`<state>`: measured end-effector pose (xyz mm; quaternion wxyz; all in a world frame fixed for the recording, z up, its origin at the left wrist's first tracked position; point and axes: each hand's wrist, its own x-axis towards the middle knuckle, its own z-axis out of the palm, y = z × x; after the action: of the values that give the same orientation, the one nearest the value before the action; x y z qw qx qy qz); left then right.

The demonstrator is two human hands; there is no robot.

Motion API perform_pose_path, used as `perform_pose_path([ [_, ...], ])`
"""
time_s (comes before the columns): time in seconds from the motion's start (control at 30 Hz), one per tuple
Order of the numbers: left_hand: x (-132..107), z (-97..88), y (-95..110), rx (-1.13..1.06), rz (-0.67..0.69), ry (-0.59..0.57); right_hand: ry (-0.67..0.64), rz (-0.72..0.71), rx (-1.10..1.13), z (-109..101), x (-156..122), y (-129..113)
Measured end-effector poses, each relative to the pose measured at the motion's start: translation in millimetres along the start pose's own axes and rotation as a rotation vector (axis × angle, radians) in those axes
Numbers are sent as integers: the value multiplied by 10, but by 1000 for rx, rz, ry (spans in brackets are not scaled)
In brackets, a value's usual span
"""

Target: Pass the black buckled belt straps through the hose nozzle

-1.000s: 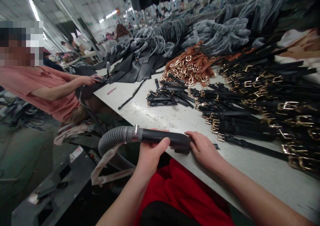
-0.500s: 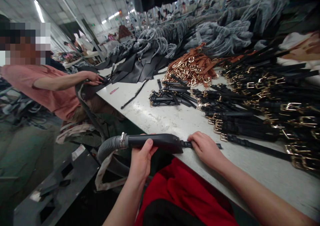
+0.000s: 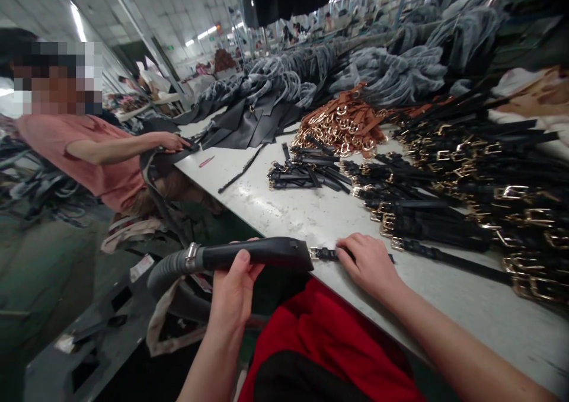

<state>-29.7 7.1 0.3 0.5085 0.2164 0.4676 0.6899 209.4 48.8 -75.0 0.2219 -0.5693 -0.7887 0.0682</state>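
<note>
My left hand is closed around a black hose nozzle with a flat, wide mouth, held level at the table's near edge. A ribbed grey hose joins its back end at a metal clamp. Just right of the mouth lies a short black buckle strap, its gold buckle facing the nozzle with a small gap between. My right hand holds this strap down on the white table, fingers closed over its middle. The strap's far tip shows past my knuckles.
Piles of black buckle straps cover the table's right side. Brown straps with gold rings are heaped behind. Black leather pieces lie further back. A co-worker in a pink shirt sits at left. A grey machine stands below the hose.
My left hand has drawn the nozzle left, away from the strap, so the gold buckle now shows. My right hand stays on the strap in nearly the same place.
</note>
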Motion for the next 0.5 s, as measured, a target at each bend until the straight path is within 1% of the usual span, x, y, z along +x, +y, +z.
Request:
perform_pose_path([
  [0.07,-48,-61,63,13,15,6,9,-14,-76,-41,-22,-16],
  [0.13,-107,-85,73,37,11,-4,6,-36,-97,-80,-61,-14],
  [0.33,-198,-71,27,54,-1,-16,-92,-159,-14,-212,-339,3],
  [0.43,-216,-43,26,74,0,-29,-60,-131,30,-255,-456,43],
  [0.5,-246,3,1,95,-5,-39,-24,-95,24,-256,-478,102],
])
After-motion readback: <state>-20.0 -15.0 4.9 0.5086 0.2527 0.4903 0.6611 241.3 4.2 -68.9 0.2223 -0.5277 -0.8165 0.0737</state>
